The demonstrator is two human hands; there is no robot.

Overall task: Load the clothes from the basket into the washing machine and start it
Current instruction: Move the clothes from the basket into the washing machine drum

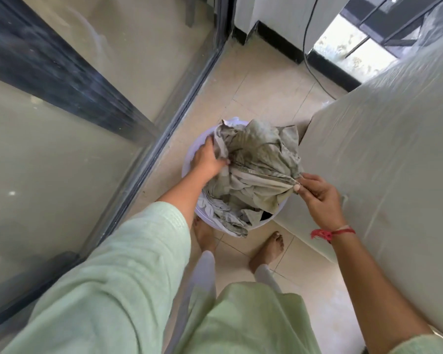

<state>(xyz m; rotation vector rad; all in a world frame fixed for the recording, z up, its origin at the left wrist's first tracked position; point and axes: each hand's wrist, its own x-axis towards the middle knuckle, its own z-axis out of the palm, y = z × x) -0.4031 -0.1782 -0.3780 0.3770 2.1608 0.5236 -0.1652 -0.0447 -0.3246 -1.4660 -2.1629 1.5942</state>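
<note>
In the head view, one round lavender basket [200,144] is seen on the tiled floor [261,93], between a glass door [62,149] on the left and a large bulk under a pale cover [394,149] on the right. Whether that bulk is the washing machine cannot be told. The basket is filled above its rim with crumpled clothes.

A grey-green garment [261,154] is held at two places. The left grip [209,159] is closed into its left edge, fingers curled in the cloth, directly over the basket's left rim. The right grip [317,198] is narrowed to a pinch: a gathered corner of the same garment is caught between thumb and fingertips at the basket's right side, just beside the covered bulk. The cloth is drawn taut in folds towards that pinch, while the rest of it is heaped in the basket between the two grips.

Under the garment, at the near rim, a paler patterned cloth [215,210] is draped over the edge. Two pieces can thus be counted; whether more lie beneath cannot be told.

A red thread [327,233] is worn at the right wrist, and a pale green sleeve [128,264] covers the left forearm. Two bare feet [269,249] are planted just behind the basket. One dark cable [307,47] is trailed across the floor beyond.
</note>
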